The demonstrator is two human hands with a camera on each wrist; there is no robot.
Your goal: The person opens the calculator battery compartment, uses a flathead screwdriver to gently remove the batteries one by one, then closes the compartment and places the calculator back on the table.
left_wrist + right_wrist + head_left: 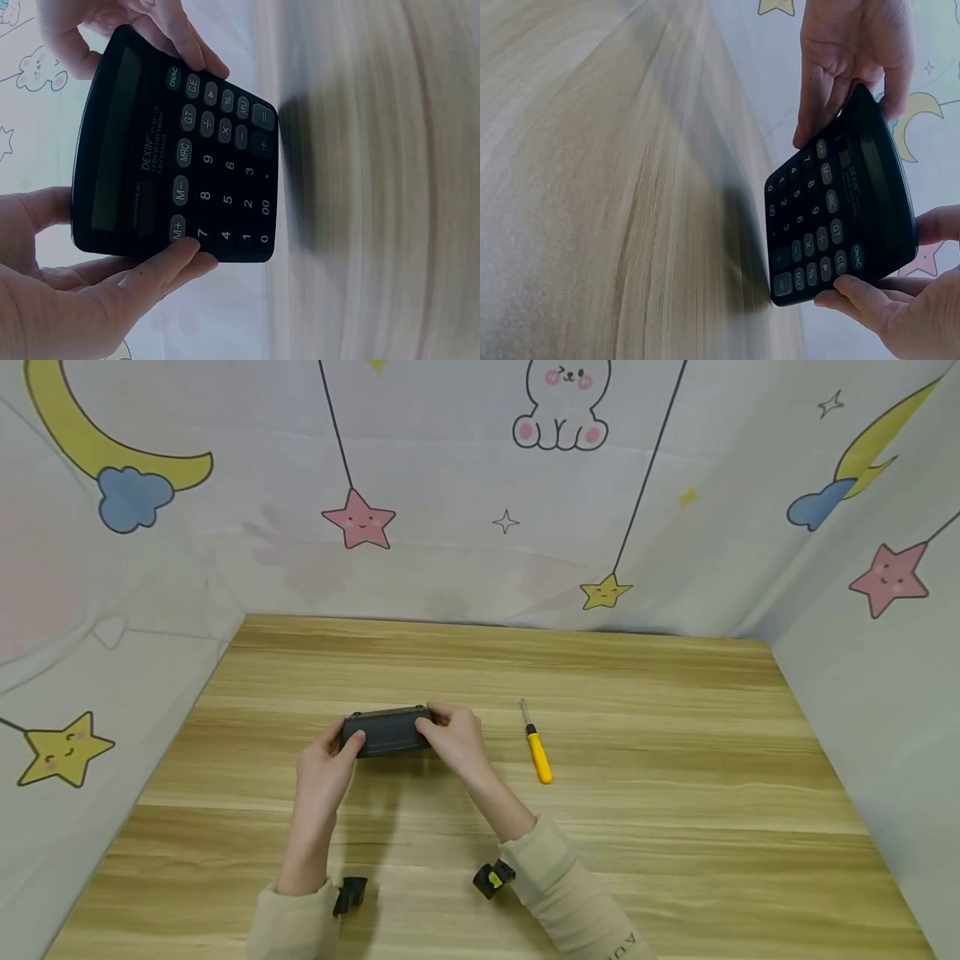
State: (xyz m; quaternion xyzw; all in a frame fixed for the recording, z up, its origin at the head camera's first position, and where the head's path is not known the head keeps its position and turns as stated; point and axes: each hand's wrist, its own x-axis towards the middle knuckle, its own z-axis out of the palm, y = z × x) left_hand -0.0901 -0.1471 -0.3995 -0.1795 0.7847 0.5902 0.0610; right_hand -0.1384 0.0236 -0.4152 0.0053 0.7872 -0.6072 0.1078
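Note:
Between both hands is a black calculator [386,732], lifted above the wooden table and tilted. Its keys and dim display show in the two wrist views, while no keys are visible in the head view. The left hand [326,764] grips one short end, thumb on one face and fingers on the other. At the opposite end the right hand [455,741] pinches it the same way, near the ON/AC key. From the left wrist, the calculator [176,157] appears with its lower edge close to the tabletop; the right wrist shows the calculator [840,202] likewise.
A yellow-handled screwdriver [537,747] lies on the wooden table [675,760], right of the right hand. Behind the table hangs a white cloth [450,552] printed with stars and moons, and cloth also lines both sides. Black wrist mounts [493,878] stick out at the sleeves.

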